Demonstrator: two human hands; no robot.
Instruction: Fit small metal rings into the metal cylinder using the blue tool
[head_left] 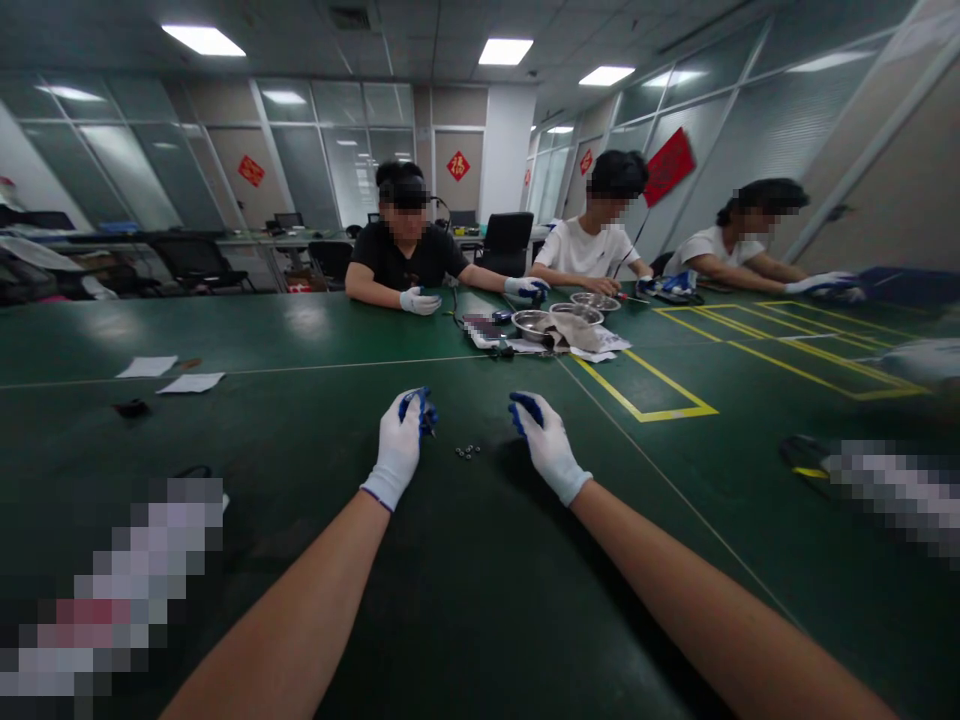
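Both of my hands wear white gloves with blue-coated palms and fingers. My left hand (402, 435) is closed, its fingers curled around something dark and small that I cannot make out. Between the two hands lies a little group of small metal nuts (468, 452) on the green tabletop (480, 560); neither hand touches them. To the right of the nuts, my right hand (547, 435) hovers over the table with its fingers loosely bent and apart, nothing visible in them.
Several metal bowls (531, 325) with a grey cloth (576, 334) stand across the table. Yellow tape (679, 412) marks rectangles at right. White papers (191, 383) and a small dark object (132, 408) lie at left. Co-workers, including one in a black shirt (405, 255), sit opposite.
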